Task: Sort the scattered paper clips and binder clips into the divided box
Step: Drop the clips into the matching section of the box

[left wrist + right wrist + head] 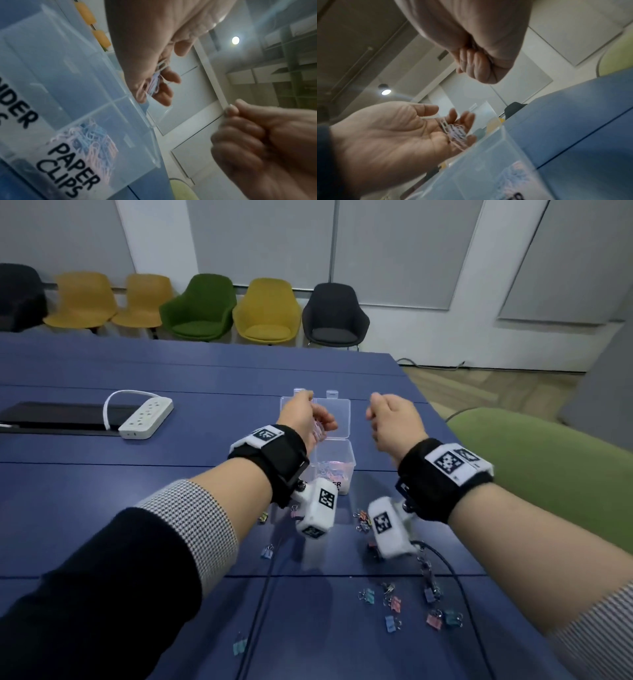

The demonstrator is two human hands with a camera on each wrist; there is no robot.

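Observation:
A clear divided box (349,455) stands open on the blue table (137,542), its lid (337,417) tipped back. My left hand (303,414) hovers over it, tilted, fingers cupped round a bunch of pastel paper clips (318,430) (154,82) (455,131). More paper clips (334,469) (96,139) lie in the compartment labelled PAPER CLIPS. The right hand (390,419) (479,56) is a raised fist to the right of the box; nothing shows in it. Coloured binder clips (394,604) lie scattered on the near table.
A smaller group of binder clips (361,520) lies just in front of the box. A white power strip (145,416) and a black panel (58,416) sit far left. Black cables (260,594) cross the near table. A green chair (548,467) stands at the right.

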